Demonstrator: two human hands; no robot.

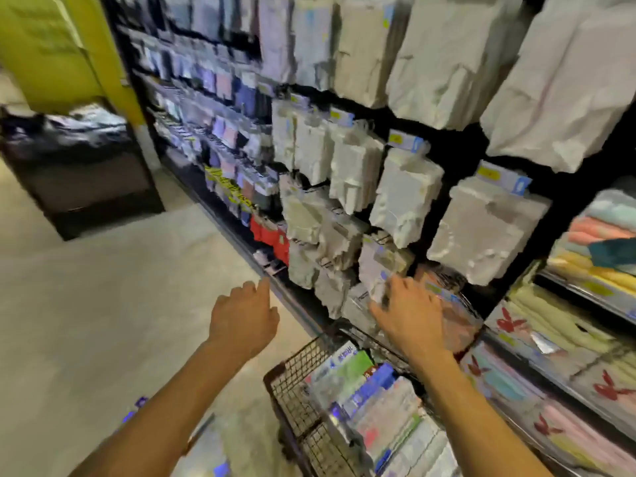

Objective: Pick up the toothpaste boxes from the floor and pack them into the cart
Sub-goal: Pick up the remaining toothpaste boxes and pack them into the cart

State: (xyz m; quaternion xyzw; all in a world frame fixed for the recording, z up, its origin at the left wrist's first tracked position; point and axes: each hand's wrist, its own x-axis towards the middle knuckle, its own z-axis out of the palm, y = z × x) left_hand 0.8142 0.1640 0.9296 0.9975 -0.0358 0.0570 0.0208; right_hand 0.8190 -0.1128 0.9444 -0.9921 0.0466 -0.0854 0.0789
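Dark wire-mesh cart (pixel 296 373) holds stacked blue, green and white toothpaste boxes (pixel 358 368). Above it my right grip (pixel 413 315) spreads released; my left grip (pixel 244 318) hangs loosely curled, empty.

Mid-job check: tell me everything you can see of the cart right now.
The cart is a dark wire-mesh basket with a brown rim, standing on the pale floor beside the shelving. It is packed nearly full with boxes set on edge, white, green and blue. The right forearm crosses above its far corner; blur hides finer detail.
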